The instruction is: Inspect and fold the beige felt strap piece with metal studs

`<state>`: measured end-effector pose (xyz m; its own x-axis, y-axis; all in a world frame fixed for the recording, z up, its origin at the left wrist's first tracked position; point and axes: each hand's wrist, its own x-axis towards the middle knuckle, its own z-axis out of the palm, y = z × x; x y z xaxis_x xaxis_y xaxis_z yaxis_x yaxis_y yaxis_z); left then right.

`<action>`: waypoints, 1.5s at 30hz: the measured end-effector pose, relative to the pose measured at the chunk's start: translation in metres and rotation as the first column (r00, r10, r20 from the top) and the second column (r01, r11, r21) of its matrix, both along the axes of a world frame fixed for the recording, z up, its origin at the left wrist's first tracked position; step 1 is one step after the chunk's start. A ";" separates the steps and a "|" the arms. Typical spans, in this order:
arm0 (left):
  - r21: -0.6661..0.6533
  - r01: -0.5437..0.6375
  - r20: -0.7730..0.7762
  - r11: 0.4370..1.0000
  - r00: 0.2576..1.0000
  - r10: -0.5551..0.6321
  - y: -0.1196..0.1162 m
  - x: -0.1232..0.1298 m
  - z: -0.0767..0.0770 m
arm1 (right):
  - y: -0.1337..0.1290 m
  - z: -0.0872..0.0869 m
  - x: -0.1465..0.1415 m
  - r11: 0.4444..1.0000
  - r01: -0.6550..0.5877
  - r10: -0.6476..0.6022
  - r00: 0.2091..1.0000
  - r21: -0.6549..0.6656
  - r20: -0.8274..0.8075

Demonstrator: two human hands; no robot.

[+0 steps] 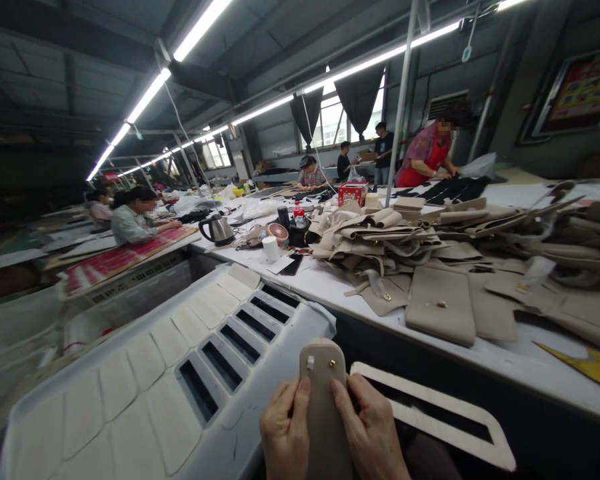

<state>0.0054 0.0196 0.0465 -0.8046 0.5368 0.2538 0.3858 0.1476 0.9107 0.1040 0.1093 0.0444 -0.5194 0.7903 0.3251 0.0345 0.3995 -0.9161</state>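
A taupe leather-like strap piece (325, 427) with a rounded top end is held upright in front of me at the lower middle. My left hand (286, 423) pinches its left edge, thumb on the front face. On the right edge, my right hand (370, 427) grips it the same way. Near the rounded end sit a small gold stud and a small whitish, clear-looking bit. Its lower end runs out of the picture. Behind my right hand lies a cream frame-shaped piece (450, 407) with a long slot.
To the left, an upturned pale plastic crate (280, 360) bears rows of cream panels (165, 343). Taupe bag pieces (443, 303) are heaped on the white table at right, near a yellow triangular tool (585, 367). A kettle (217, 230) and white cup (271, 249) stand farther back. Several people work beyond.
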 end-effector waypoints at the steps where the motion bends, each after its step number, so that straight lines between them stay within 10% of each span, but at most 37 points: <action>1: 0.005 0.000 0.006 1.000 1.000 0.000 0.000 0.000 -0.001 | 0.000 0.000 0.000 1.000 0.002 -0.002 1.000 0.001 0.001; 14: 0.020 0.011 -0.018 1.000 1.000 -0.011 0.003 0.007 -0.012 | 0.016 -0.011 0.006 0.984 -0.114 0.129 0.986 -0.137 0.104; 34: 0.247 0.375 0.197 0.894 0.883 -0.425 0.032 0.004 -0.025 | 0.049 -0.011 0.022 0.979 -0.089 0.096 0.995 0.185 -0.027; 39: 0.127 0.414 0.115 0.901 0.896 -0.428 0.031 -0.007 -0.029 | 0.050 -0.001 0.025 0.879 -0.167 0.179 0.984 0.446 0.014; 45: -0.081 0.462 -0.151 0.883 0.870 -0.469 0.023 -0.016 -0.035 | 0.054 0.004 0.040 0.587 -0.495 0.523 0.836 0.641 0.167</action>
